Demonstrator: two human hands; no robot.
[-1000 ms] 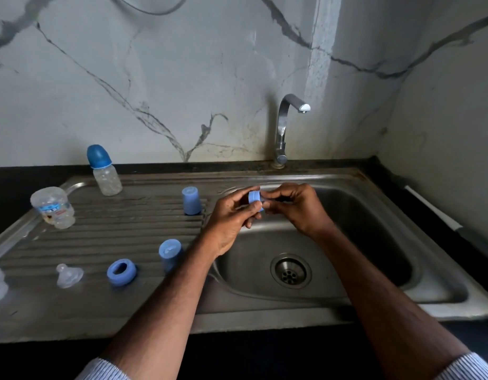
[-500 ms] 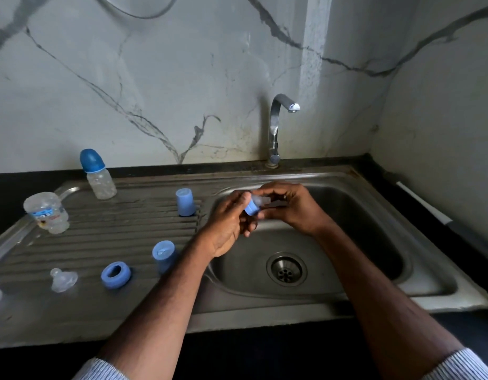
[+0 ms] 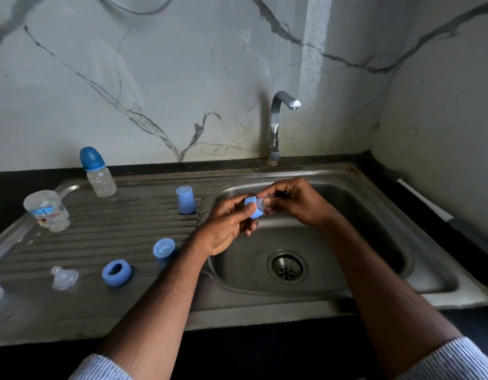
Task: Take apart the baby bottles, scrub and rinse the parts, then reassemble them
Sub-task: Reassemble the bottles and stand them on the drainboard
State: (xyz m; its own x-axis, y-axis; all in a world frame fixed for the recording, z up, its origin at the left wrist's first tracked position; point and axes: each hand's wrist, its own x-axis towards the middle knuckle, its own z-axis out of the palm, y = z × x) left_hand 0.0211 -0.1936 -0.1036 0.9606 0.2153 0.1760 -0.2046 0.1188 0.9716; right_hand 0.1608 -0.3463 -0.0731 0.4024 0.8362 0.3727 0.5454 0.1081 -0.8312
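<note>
Collar ring (image 3: pixel 252 209) sits over basin, pinched by left hand (image 3: pixel 227 225); clear teat (image 3: pixel 262 203) pokes out toward 3 o'clock, pinched by right hand (image 3: pixel 297 200). Pull likely runs along that left-right axis.

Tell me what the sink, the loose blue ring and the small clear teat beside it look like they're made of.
Sink: likely stainless steel, brushed grey with dull reflections. Blue ring: probably moulded plastic, opaque and matte. Clear teat: seemingly silicone, translucent and soft-looking, though that's uncertain.
</note>
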